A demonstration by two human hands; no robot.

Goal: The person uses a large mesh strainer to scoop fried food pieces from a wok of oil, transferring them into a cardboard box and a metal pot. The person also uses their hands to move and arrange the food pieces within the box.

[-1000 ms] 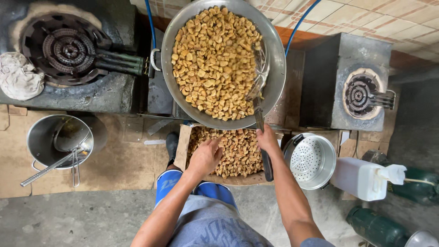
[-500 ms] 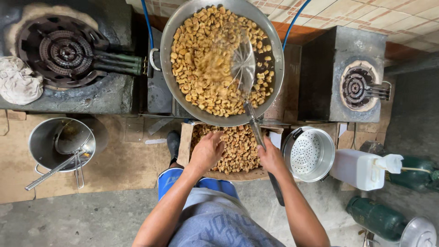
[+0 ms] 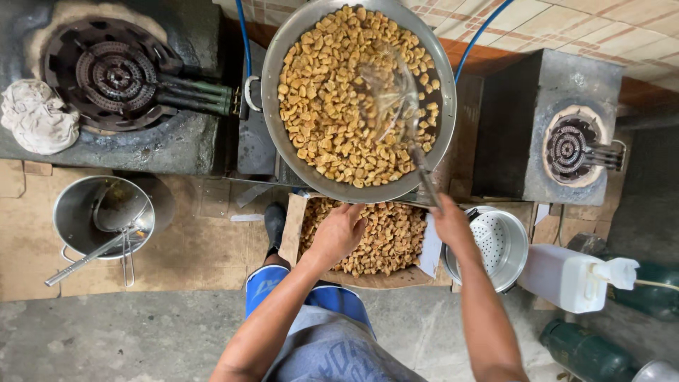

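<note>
Item: wok [image 3: 283, 127] of golden fried pieces [image 3: 332, 106] on the middle burner. Your right hand [image 3: 450, 225] grips the handle of a wire skimmer [image 3: 392, 92], now sunk among the pieces instead of riding at the rim as 1 second ago, so stirring continues. Your left hand [image 3: 338, 232], fingers loosely curled, has shifted right over the cardboard box [image 3: 291, 230] of pieces below.

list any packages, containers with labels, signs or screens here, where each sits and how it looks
No signs, screens or readable labels.
Cardboard box: on the floor below the wok, brown, open, full of golden-brown pieces; left hand rests in it.
White plastic jug: floor, right of the metal colander, boxy, with a cap.
Flattened cardboard: brown sheets on the floor by the box.
</note>
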